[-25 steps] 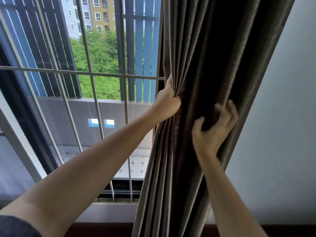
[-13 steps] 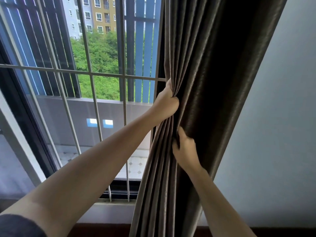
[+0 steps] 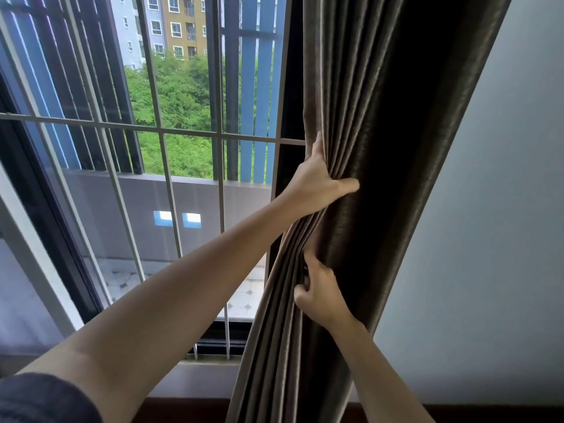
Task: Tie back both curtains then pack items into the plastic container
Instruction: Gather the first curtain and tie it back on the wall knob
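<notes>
Since a moment ago your left hand (image 3: 317,181) has spread its thumb across the folds while your right hand (image 3: 320,293) has slid lower, just beneath it. Both grasp the brown curtain (image 3: 381,117), bunched into pleats at the window's right edge. Left of the curtain, the pale window grille (image 3: 158,129) crosses glass over a tiled balcony and green trees. Right of the curtain stands a plain grey wall (image 3: 494,239); below it runs a dark sill.

Dark brown curtain (image 3: 381,148), pleated, gathered into a bunch, hanging beside wall
</notes>
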The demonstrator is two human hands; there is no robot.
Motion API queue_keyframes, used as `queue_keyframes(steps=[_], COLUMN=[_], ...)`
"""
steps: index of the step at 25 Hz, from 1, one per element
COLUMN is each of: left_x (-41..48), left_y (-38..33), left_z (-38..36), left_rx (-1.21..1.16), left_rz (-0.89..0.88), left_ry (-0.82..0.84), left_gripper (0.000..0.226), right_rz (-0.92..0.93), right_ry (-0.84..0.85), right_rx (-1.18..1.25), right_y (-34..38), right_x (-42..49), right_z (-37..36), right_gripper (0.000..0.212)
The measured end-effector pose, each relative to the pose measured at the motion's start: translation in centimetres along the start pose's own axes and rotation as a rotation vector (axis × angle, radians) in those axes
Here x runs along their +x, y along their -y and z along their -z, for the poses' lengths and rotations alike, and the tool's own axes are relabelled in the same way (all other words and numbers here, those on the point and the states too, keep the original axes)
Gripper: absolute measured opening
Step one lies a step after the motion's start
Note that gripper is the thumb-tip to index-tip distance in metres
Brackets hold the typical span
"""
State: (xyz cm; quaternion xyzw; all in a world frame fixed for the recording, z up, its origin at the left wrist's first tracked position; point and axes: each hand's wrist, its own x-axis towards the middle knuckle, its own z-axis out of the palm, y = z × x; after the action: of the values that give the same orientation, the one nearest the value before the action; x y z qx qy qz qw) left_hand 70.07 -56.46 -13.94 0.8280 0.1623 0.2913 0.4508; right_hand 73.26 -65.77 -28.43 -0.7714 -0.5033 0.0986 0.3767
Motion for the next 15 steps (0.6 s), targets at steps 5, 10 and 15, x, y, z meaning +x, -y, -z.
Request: queue_keyframes(steps=[5, 10, 15], left_x=[0.2, -0.3, 0.7], left_y=[0.2, 0.6, 1.0], left_z=[0.4, -0.2, -0.6], left_rx=[0.074, -0.048, -0.118], left_rz=[0.011, 0.034, 0.043], left_ry=[-0.024, -0.050, -0.014], left_gripper=[0.083, 0.089, 0.091], right_rz=[0.063, -0.157, 0.103], right_ry=[-0.981, -0.800, -0.256], right_rx=[-0.220, 0.198, -0.002], right_y=[1.1, 1.6, 1.2], right_x=[1.4, 4.0, 2.6], right_z=[6.5, 14.2, 7.2], right_gripper=[0.050, 0.076, 0.061])
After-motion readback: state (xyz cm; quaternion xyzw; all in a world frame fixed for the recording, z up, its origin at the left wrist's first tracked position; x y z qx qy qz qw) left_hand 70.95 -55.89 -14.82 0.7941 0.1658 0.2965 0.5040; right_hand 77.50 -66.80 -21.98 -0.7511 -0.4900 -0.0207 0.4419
